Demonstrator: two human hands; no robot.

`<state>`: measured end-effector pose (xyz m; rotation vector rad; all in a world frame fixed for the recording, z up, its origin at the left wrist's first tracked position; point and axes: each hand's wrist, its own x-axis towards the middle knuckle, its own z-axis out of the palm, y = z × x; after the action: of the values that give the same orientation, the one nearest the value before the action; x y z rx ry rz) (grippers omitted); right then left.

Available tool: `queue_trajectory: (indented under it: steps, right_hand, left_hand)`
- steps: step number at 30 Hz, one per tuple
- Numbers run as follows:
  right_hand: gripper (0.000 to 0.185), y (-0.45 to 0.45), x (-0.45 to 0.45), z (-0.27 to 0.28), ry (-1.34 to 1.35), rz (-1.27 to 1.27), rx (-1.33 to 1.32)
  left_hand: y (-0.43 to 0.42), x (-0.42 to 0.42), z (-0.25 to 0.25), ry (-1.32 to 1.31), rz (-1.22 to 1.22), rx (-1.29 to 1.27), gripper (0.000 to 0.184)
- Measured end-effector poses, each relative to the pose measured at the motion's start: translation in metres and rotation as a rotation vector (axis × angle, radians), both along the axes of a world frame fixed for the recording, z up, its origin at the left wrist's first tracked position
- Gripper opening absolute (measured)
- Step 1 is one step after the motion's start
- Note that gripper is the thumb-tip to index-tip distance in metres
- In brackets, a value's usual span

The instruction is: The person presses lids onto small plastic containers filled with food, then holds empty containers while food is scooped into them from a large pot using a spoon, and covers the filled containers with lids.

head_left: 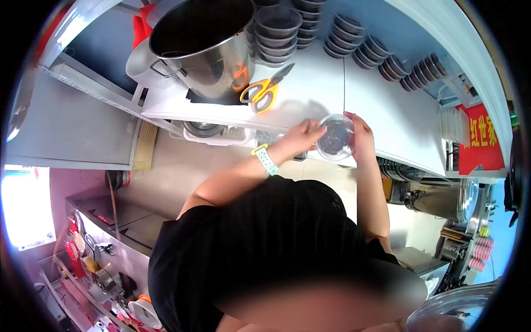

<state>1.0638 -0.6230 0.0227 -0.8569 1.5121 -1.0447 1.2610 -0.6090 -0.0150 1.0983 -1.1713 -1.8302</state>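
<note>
A round clear plastic bowl (335, 137) is held up just over the front edge of the white counter (315, 83). My right hand (362, 135) grips its right rim, with the thumb side toward the bowl. At its left rim is my left hand (305, 136), fingers closed together against the plastic. A pale wristband is on my left wrist. Behind my left hand, orange-handled scissors (267, 89) lie on the counter beside a large steel pot (215, 66). The inside of the bowl looks see-through, with glare on it.
Stacks of lidded round containers (276, 36) stand along the back of the counter, more (343, 36) toward the right. A red sign (480, 138) hangs at far right. Under the counter are trays (218, 133) and a stack of dark-rimmed containers (401, 169).
</note>
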Motion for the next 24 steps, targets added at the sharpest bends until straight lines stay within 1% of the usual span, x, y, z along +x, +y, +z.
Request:
queue_trajectory:
  steps: [1,3,4,5,6,7,8,9,11,12,13,14,16,17,19,20,21,23,24]
  right_hand:
    - [0.040,0.001,0.002,-0.004,0.003,0.005,-0.007]
    - [0.041,0.006,0.008,-0.021,-0.127,-0.055,-0.108]
    - [0.042,0.008,0.008,-0.025,-0.166,-0.040,-0.046]
    - [0.042,0.009,0.007,-0.028,-0.163,-0.037,-0.046]
    - [0.043,0.010,0.014,-0.018,-0.227,0.021,-0.038]
    - [0.044,0.010,0.019,-0.007,-0.292,0.081,-0.030]
    - [0.047,0.009,0.020,0.006,-0.335,0.167,0.043]
    - [0.047,0.006,0.018,0.003,-0.334,0.169,0.043]
    - [0.051,-0.003,0.013,-0.006,-0.387,0.329,0.096]
    - [0.052,0.001,0.019,0.002,-0.291,0.305,0.062]
    - [0.052,0.003,0.018,-0.003,-0.287,0.311,0.059]
    - [0.051,0.003,0.016,-0.015,-0.307,0.194,0.015]
    - [0.052,0.001,0.022,-0.027,-0.378,0.013,-0.095]
    - [0.052,0.003,0.026,-0.029,-0.374,0.022,-0.093]
    - [0.055,0.009,0.033,-0.030,-0.526,-0.046,-0.070]
    - [0.056,0.012,0.034,-0.029,-0.542,-0.034,-0.068]
    - [0.056,0.016,0.037,-0.023,-0.536,-0.023,-0.068]
    - [0.052,0.020,0.045,0.000,-0.455,0.037,-0.048]
    - [0.052,0.021,0.044,0.005,-0.447,0.051,-0.051]
  left_hand:
    - [0.004,0.002,0.003,-0.076,-0.059,0.003,0.049]
    - [0.006,0.004,-0.004,0.037,0.031,-0.096,0.051]
    - [0.002,0.008,-0.005,0.039,0.033,-0.096,0.051]
    - [-0.007,0.015,-0.006,-0.135,-0.009,-0.111,0.051]
    - [-0.012,0.019,-0.003,-0.307,-0.047,-0.124,0.052]
    - [-0.014,0.020,0.001,-0.304,-0.042,-0.125,0.052]
    - [-0.015,0.021,0.004,-0.248,-0.044,-0.143,0.053]
    - [-0.016,0.022,0.006,-0.192,-0.048,-0.157,0.054]
    - [-0.016,0.019,-0.003,-0.171,-0.056,-0.107,0.054]
    - [-0.011,0.014,-0.015,-0.138,0.060,-0.196,0.055]
    - [-0.005,0.011,-0.016,-0.105,0.178,-0.287,0.055]
    - [0.006,0.009,-0.018,-0.102,0.186,-0.292,0.055]
    - [0.027,0.010,-0.011,-0.101,0.005,-0.229,0.053]
    - [0.026,0.014,-0.007,-0.098,0.014,-0.228,0.053]
    - [0.021,0.021,0.001,-0.170,0.056,-0.273,0.049]
    - [0.015,0.021,-0.007,-0.070,0.072,-0.212,0.050]
    - [0.011,0.024,-0.006,-0.065,0.084,-0.214,0.050]
    - [-0.002,0.036,-0.001,0.100,0.056,-0.043,0.050]
    - [-0.008,0.044,0.004,0.101,0.072,0.024,0.052]
